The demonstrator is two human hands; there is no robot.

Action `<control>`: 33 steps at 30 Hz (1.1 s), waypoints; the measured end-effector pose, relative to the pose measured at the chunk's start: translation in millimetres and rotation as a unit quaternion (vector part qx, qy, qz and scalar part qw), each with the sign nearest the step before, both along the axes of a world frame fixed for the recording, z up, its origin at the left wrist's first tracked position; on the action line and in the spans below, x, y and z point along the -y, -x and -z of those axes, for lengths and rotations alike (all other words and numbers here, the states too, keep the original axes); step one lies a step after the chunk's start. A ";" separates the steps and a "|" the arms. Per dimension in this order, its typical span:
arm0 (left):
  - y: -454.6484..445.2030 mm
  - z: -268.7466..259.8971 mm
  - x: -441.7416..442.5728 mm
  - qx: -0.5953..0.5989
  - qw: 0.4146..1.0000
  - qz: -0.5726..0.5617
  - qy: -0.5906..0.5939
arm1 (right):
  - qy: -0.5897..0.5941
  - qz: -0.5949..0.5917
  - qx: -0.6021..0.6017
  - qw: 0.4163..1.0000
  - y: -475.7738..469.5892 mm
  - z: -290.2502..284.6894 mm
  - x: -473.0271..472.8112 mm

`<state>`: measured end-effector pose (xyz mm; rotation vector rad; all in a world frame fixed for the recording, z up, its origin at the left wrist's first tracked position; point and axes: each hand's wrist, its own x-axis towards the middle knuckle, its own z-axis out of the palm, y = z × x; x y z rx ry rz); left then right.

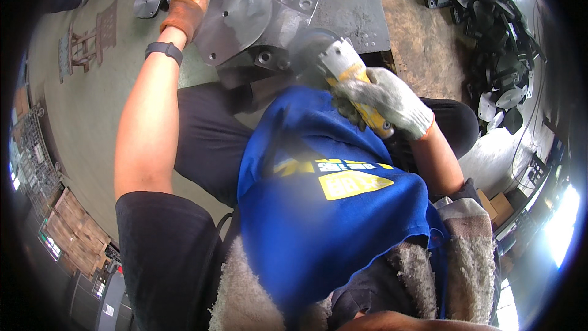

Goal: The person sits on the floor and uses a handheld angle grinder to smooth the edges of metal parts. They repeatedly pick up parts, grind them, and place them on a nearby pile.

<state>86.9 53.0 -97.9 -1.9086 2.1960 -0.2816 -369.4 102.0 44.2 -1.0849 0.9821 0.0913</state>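
My left hand [189, 2], in an orange-palmed work glove, is closed at the left edge of a steel part. That part has a large rounded plate [239, 14] with several drilled holes, joined to a bracket [294, 11] with holed flanges. It lies tilted on a dark metal work surface [353, 0]. In my right hand [390, 96], gloved in grey-white knit, is a yellow angle grinder [351, 69]. The grinder's disc [314, 50] looks blurred and is beside the bracket's right side; whether they touch I cannot tell.
Another steel part [149, 0] lies left of my left hand. At the right, many similar parts are piled [496, 41] beside a wooden board [418, 23]. A blue apron [321, 239] covers my lap. Cables [533, 115] run along the right-hand floor.
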 end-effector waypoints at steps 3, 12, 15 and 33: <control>8.2 -5.5 4.6 -0.034 0.999 -0.006 -0.001 | -0.039 0.021 0.017 0.999 8.3 -6.2 -10.9; -6.9 10.8 4.8 -0.043 0.997 0.058 0.027 | -0.001 0.022 0.055 0.998 6.6 5.7 -6.6; -22.2 30.6 6.6 -0.029 0.997 0.055 0.054 | -0.002 0.001 0.031 1.000 -2.9 3.6 -0.8; 18.0 -26.9 -5.6 -0.004 0.999 0.030 0.039 | -0.020 0.001 0.019 1.000 -16.9 5.8 -0.1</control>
